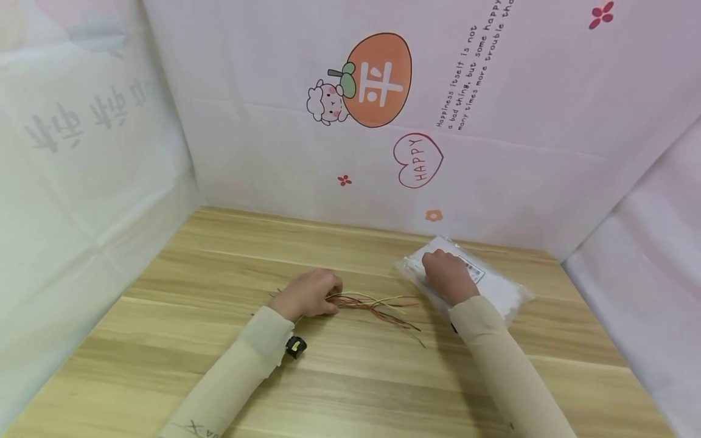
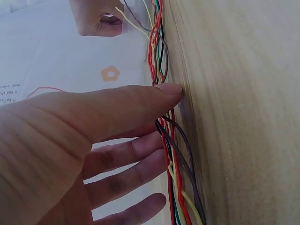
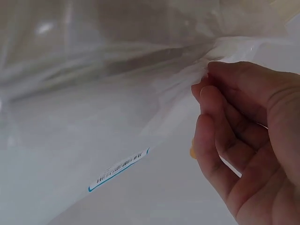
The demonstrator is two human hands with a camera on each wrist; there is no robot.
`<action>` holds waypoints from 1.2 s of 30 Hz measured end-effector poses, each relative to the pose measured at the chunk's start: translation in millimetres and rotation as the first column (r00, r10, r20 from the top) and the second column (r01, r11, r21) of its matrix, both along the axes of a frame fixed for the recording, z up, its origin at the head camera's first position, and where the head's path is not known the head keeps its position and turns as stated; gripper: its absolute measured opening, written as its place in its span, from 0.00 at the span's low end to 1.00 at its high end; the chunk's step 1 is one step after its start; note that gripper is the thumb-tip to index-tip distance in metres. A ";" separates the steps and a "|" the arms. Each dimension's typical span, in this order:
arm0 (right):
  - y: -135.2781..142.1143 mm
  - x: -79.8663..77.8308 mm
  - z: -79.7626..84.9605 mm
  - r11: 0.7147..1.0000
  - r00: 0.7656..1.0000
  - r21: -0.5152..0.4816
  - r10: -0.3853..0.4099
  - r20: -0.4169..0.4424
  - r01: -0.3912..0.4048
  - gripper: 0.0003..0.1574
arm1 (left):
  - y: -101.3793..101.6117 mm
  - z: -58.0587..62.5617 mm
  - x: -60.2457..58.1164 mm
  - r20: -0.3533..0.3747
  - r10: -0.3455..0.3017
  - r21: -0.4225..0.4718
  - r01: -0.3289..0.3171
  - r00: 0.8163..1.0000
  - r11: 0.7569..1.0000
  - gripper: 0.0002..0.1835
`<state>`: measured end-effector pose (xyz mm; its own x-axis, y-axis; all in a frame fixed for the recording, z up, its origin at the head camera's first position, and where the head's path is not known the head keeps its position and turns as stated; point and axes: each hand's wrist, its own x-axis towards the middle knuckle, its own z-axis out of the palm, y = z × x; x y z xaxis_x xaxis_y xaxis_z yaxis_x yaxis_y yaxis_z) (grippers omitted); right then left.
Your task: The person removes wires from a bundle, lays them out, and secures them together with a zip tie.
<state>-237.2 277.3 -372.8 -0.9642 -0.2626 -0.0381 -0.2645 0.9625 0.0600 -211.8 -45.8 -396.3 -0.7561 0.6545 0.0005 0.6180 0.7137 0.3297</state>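
Observation:
A bundle of thin wires (image 1: 361, 304), red, black, yellow and green, lies across the middle of the wooden table. My left hand (image 1: 309, 295) pinches it, the thumb crossing the wires and the fingers behind them in the left wrist view. Toward the back right is a clear plastic bag (image 1: 501, 295) with white contents and a barcode label (image 3: 119, 169). My right hand (image 1: 449, 277) pinches an edge of this bag between thumb and index finger, as the right wrist view shows. What the bag contains cannot be made out.
The wooden table (image 1: 164, 316) reaches back to a white printed cloth (image 1: 263, 152). More white cloth hangs along the left and right sides. A small black device (image 1: 296, 347) sits at the left wrist.

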 end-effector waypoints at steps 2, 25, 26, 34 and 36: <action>0.3 1.2 0.7 1.000 1.000 -0.004 -0.007 -0.001 0.007 0.07 | 0.1 0.3 0.1 0.001 -0.001 0.005 0.001 1.000 1.000 0.12; 2.8 9.3 30.8 0.979 0.993 -0.204 0.051 0.102 -0.030 0.15 | 0.1 -0.6 -0.9 0.016 0.018 0.020 -0.019 1.000 1.000 0.13; 2.4 9.8 32.4 0.976 0.994 -0.214 0.068 0.084 -0.049 0.13 | 0.1 -0.8 -1.3 0.016 0.020 0.019 -0.020 1.000 1.000 0.13; -10.3 14.7 42.3 0.941 0.982 -0.280 0.179 -0.056 -0.188 0.09 | 0.3 -0.3 -0.5 0.022 0.022 0.017 -0.022 1.000 1.000 0.13; -15.3 16.7 44.9 0.930 0.977 -0.301 0.193 -0.087 -0.211 0.09 | 0.9 -0.3 -0.4 0.024 0.021 0.014 -0.021 0.999 1.000 0.13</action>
